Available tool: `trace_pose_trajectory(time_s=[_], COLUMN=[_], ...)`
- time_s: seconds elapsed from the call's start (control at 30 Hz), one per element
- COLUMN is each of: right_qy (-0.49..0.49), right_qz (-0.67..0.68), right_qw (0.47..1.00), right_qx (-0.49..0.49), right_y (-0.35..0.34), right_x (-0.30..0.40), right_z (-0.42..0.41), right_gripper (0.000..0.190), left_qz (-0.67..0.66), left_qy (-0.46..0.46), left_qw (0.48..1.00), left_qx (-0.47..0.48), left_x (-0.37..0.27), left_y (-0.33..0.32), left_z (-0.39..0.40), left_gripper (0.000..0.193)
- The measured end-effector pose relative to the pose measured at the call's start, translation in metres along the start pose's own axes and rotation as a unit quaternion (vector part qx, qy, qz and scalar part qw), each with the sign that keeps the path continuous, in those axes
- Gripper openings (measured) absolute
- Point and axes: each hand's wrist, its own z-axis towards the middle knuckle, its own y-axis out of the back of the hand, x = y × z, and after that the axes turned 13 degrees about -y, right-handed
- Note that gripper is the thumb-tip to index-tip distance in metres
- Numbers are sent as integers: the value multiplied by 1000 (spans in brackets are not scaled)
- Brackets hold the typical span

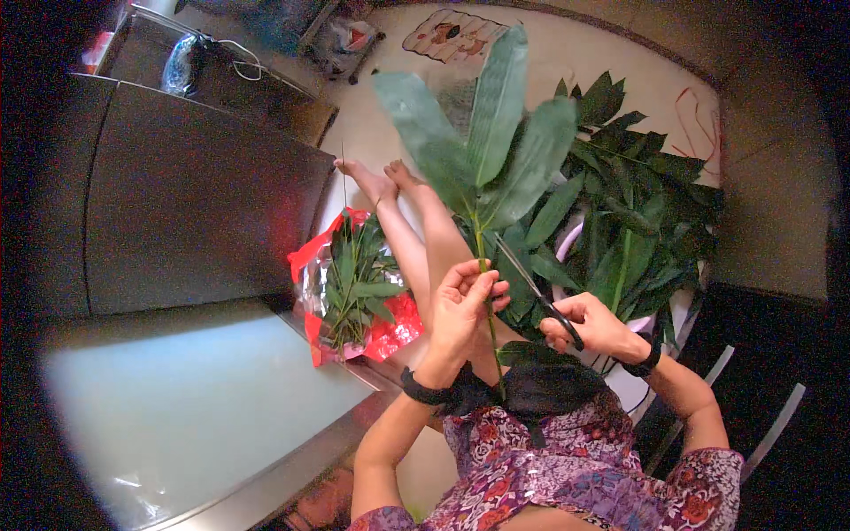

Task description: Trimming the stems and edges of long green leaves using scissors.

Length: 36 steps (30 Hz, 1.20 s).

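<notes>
My left hand grips the thin green stem of a leafy branch, whose broad leaves spread upward above the fingers. In my right hand is a pair of black-handled scissors; the blades point up and left, their tips close beside the stem. Whether the blades are apart is hard to tell. A large heap of cut leafy branches lies to the right, partly over a pale pink-rimmed container. Left of my legs, a red and clear plastic bag holds smaller leafy stems.
My bare legs stretch out between the bag and the heap. A frosted glass-topped surface and a dark cabinet stand at left. A mat with a printed picture and a red string lie farther off.
</notes>
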Motion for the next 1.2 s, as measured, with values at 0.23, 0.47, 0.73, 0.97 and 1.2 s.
trace_pose_trajectory(time_s=[0.23,0.47,0.73,0.97,1.2], right_qy=[-18,-66,-129,-128,-46], right_qz=[70,96,347,309,105], right_qw=[997,991,929,940,971], right_qx=[-33,-59,-6,-73,-211], right_y=[7,13,22,34,30], right_x=[8,6,-3,-19,-10], right_z=[-18,-43,-60,-69,-94], right_gripper=[35,42,40,39,40], left_qz=[6,72,131,128,87], left_qy=[36,65,79,129,109], left_qw=[998,994,983,974,978], left_qx=[46,56,101,138,153], left_x=[15,25,49,70,56], left_y=[-21,-44,-58,-75,-111], left_z=[-1,-2,-3,-5,-10], left_gripper=[21,18,23,21,17])
